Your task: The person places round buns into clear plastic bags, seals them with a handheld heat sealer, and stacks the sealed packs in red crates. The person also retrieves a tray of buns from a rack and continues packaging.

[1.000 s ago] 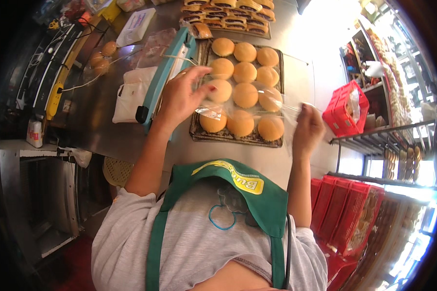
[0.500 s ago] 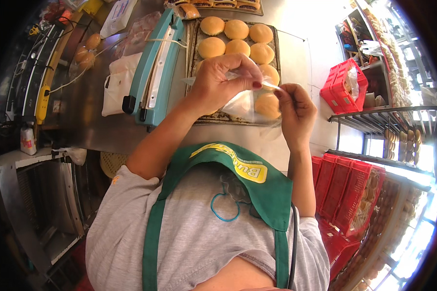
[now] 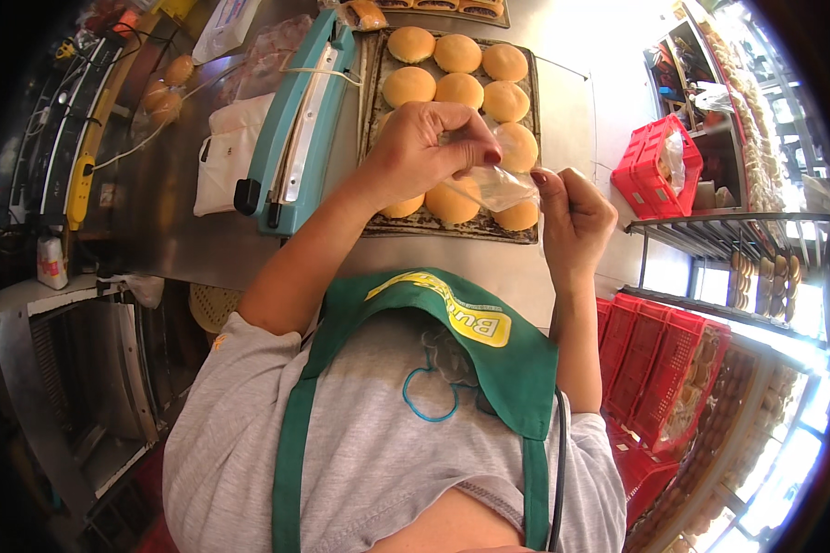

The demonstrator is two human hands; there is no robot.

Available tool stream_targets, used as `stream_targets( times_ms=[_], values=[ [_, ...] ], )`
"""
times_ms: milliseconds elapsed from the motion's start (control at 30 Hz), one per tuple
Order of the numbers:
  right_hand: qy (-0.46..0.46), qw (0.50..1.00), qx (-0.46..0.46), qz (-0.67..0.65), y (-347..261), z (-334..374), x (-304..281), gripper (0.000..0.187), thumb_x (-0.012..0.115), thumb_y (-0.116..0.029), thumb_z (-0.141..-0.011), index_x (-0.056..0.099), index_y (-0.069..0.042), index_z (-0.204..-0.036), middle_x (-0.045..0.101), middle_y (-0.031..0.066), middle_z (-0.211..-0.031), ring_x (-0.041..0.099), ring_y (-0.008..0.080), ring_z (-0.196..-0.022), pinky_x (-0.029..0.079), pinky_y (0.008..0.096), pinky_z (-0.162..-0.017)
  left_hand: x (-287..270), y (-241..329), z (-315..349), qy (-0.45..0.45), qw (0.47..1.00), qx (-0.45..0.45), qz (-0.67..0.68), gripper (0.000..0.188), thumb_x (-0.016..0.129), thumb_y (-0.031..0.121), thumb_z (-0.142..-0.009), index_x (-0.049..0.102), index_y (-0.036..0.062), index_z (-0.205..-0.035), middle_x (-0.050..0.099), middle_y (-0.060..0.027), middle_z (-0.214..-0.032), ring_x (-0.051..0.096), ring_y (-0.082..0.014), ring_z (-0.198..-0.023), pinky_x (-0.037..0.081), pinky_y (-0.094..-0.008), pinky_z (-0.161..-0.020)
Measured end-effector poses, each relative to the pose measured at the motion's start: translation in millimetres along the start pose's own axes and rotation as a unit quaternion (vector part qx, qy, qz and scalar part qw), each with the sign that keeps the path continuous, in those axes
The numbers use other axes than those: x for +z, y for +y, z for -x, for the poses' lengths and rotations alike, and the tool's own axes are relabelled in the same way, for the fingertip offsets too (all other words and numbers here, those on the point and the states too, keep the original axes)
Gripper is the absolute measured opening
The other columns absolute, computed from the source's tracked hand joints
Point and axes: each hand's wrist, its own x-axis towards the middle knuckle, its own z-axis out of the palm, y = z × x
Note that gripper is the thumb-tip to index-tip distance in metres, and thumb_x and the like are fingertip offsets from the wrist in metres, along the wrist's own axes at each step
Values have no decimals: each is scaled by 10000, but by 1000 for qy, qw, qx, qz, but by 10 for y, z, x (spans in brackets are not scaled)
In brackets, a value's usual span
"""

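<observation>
Bag (image 3: pixel 503 186) between left hand (image 3: pixel 422 147) and right (image 3: pixel 577 219)

A narrow yellow power strip (image 3: pixel 82 192) lies at the left, a thin white cable (image 3: pixel 120 162) running from it; nearby stands a small white container with red markings (image 3: pixel 52 263); a flat, pale bundle (image 3: pixel 226 161) rests on the shiny steel worktop (image 3: pixel 194 247); rightward, an open red plastic crate (image 3: pixel 640 182) holds a clear plastic bag (image 3: pixel 675 161); below it are a dark barred metal rack (image 3: pixel 738 224) and stacked red plastic crates (image 3: pixel 653 369).
</observation>
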Motion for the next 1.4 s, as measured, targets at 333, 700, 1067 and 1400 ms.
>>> stream_targets(
  times_ms=[333, 700, 1067, 1400],
  values=[
    [-61, 850, 88, -515, 54, 195, 161, 150, 584, -170, -987, 567, -39, -917, 570, 23, -843, 540, 120, -797, 440, 263, -765, 367, -213, 141, -30, 969, -142, 200, 385, 597, 352, -986, 657, 33, -779, 562, 20, -588, 537, -57, -519, 445, -215, -495],
    [-33, 745, 162, -647, 169, 365, 130, 213, 536, -257, -1015, 545, -84, -891, 555, 22, -787, 541, 167, -722, 458, 342, -728, 308, -168, 246, -171, 917, -118, 342, 354, 520, 334, -1020, 526, 72, -781, 477, 13, -673, 443, -69, -598, 373, -229, -527],
    [-9, 741, 220, -634, 174, 516, 123, 279, 590, -280, -978, 492, -77, -813, 535, 33, -836, 513, 209, -770, 452, 380, -811, 359, -8, 322, -119, 906, -87, 396, 281, 558, 270, -1010, 637, 36, -877, 573, 4, -716, 542, -75, -678, 451, -249, -647],
    [-142, 792, 141, -577, 136, 523, 51, 212, 636, -268, -958, 490, -115, -948, 377, -34, -571, 406, 86, -522, 413, 305, -716, 337, -99, 182, -26, 899, -87, 429, 352, 516, 301, -1024, 626, 17, -849, 640, -88, -755, 624, -169, -719, 506, -320, -727]
  ],
)
